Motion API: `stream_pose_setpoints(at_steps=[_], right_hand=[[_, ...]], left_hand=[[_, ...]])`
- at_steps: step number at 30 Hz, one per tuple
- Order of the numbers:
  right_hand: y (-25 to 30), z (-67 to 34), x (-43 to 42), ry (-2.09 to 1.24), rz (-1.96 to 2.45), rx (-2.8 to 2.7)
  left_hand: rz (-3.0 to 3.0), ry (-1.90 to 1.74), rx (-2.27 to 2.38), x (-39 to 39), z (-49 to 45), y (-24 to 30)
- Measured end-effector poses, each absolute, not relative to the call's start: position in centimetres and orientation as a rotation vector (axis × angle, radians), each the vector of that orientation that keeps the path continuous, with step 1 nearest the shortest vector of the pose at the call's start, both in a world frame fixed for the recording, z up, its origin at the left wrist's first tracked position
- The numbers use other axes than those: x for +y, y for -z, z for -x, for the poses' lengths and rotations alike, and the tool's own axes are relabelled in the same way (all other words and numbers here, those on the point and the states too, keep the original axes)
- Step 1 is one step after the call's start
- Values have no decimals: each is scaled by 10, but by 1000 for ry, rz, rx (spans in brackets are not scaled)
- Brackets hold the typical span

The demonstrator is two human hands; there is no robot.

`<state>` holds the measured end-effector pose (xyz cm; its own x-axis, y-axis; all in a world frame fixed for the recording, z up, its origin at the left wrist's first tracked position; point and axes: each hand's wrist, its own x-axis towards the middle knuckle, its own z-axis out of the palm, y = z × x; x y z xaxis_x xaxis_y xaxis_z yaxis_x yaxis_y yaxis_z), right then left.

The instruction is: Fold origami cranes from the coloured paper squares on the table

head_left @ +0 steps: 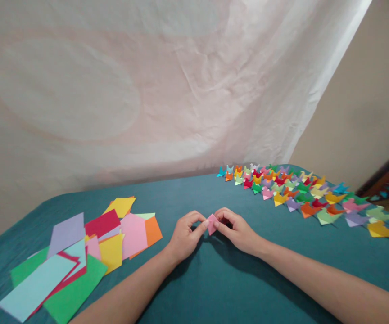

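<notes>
A small folded piece of pink paper (211,224), roughly diamond-shaped, is held up over the middle of the table. My left hand (188,231) pinches its left edge between thumb and forefinger. On the opposite edge, my right hand (235,230) grips it the same way, with the other fingers curled behind. The fingertips cover parts of the paper, so its finer folds cannot be made out.
Loose coloured paper sheets (76,270) lie overlapping on the left of the teal-covered table (194,288). Several rows of small folded paper birds (292,204) stand at the right. A pale cloth (167,90) hangs behind the table.
</notes>
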<state>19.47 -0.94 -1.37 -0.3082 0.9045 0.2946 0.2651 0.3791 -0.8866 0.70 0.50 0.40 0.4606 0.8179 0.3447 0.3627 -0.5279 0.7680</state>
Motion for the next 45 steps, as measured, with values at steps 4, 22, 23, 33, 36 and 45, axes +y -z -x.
stream_pose_setpoints(at_steps=[4, 22, 23, 33, 36, 45], right_hand=[[11, -195, -10, -994, 1062, -1776], [13, -196, -9, -1011, 1107, -1794], [14, -196, -8, -1016, 1108, -1772], [18, -197, -7, -1022, 1095, -1669], [20, -196, -6, -1049, 1072, -1654], [22, -198, -5, -875, 1112, -1745]], left_hand=[[-2066, -931, 1037, 6, -8, -3], [-1927, -827, 1026, 9, -8, -4], [-1913, -829, 1028, 9, -8, -3], [-1825, -906, 1025, 14, -8, 7], [-1758, -928, 972, 15, -9, 8], [-2017, -904, 1026, 12, -7, 8]])
